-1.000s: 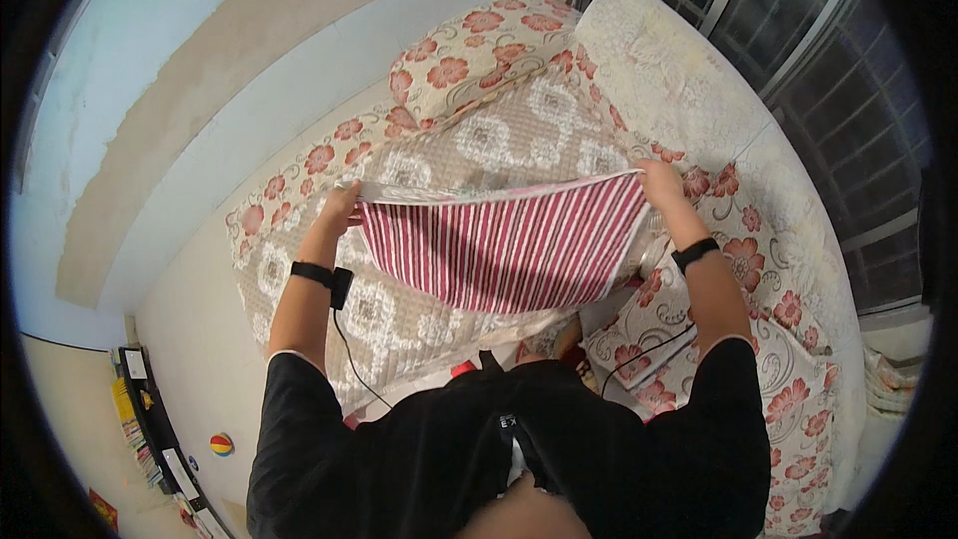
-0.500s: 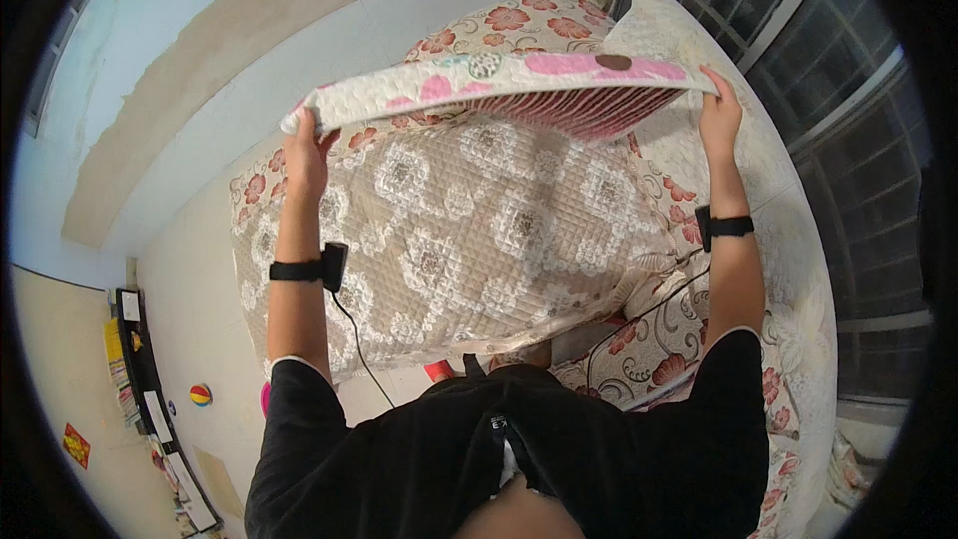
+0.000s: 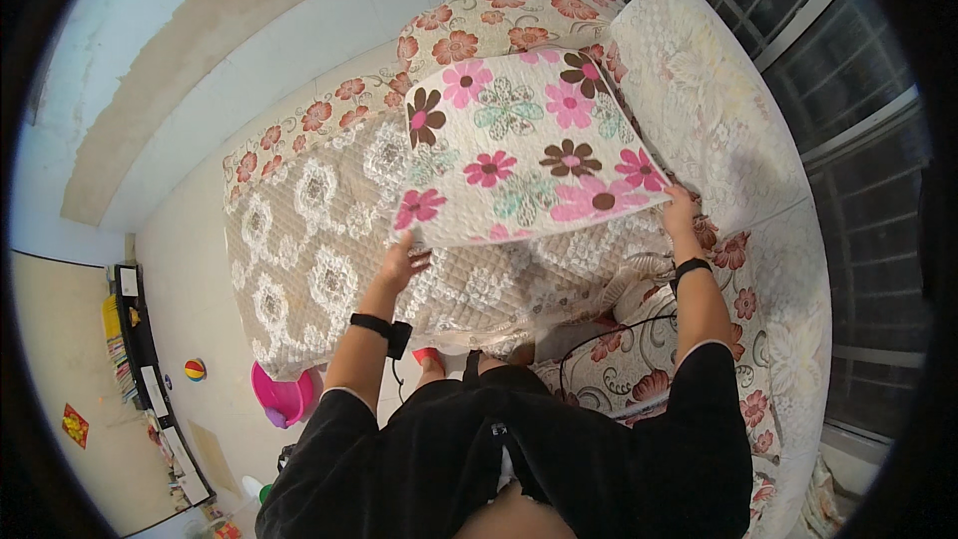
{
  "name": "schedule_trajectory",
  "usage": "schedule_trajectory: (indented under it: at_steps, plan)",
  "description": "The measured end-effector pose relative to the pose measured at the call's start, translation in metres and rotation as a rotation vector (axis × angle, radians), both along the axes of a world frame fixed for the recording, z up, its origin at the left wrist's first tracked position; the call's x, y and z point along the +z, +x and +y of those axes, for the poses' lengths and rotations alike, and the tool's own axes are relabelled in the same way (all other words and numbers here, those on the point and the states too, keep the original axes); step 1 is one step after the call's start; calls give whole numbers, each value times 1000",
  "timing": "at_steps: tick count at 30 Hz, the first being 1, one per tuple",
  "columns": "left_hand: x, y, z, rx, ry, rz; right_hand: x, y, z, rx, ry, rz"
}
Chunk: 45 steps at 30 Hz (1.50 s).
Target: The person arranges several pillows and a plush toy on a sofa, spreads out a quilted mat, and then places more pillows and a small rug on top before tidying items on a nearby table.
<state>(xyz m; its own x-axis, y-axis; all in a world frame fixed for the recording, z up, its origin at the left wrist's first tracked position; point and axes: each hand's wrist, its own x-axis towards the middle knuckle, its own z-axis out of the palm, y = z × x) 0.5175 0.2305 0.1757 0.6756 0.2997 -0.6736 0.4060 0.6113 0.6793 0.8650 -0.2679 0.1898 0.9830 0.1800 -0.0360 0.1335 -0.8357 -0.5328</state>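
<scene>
A white quilted mat point(image 3: 499, 155) with large pink, brown and green flowers is spread out in front of me, over the far right part of a beige padded cover point(image 3: 339, 240) with white floral rings. My left hand point(image 3: 402, 265) pinches its near left corner, with some fingers loose below the edge. At the near right corner, my right hand point(image 3: 681, 215) grips the mat's edge. The near edge is stretched between both hands, and the far edge reaches towards a cushion point(image 3: 499, 25) with red flowers. Most of the mat's underside is hidden.
A lace-covered sofa back point(image 3: 714, 110) runs along the right, beside barred windows point(image 3: 858, 140). On the floor at left are a pink basin point(image 3: 282, 394) and a striped ball point(image 3: 195, 369). A long black-and-white shelf unit point(image 3: 160, 399) stands farther left. A dark cable point(image 3: 564, 369) hangs near my right arm.
The mat came down from a raised, edge-on position and now shows its flowered top. Both hands moved lower and closer together, towards me. The pink basin has come further into view.
</scene>
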Motion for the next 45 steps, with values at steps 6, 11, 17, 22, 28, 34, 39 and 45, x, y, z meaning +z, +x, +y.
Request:
schedule_trajectory:
  at_steps: [6,11,17,22,28,34,39,45]
  plan:
    - [-33,-6,-63,-522,4,335,-65,-25,-12,15,-558,179]
    - [-30,-26,-60,-583,51,336,-12,-57,55,328,-172,306]
    - [-11,-46,-54,-585,118,275,82,-170,87,306,79,268]
    - [-7,-81,-16,-645,216,249,107,-281,107,157,42,248]
    - [-7,-119,24,-766,227,131,51,-440,85,-277,-335,228]
    - [-17,-149,43,-873,282,43,5,-612,57,-670,-420,383]
    - [-10,-159,7,-972,320,0,-12,-704,18,-864,-304,310]
    - [17,-179,-61,-1040,327,-110,-26,-729,-55,-1087,14,127]
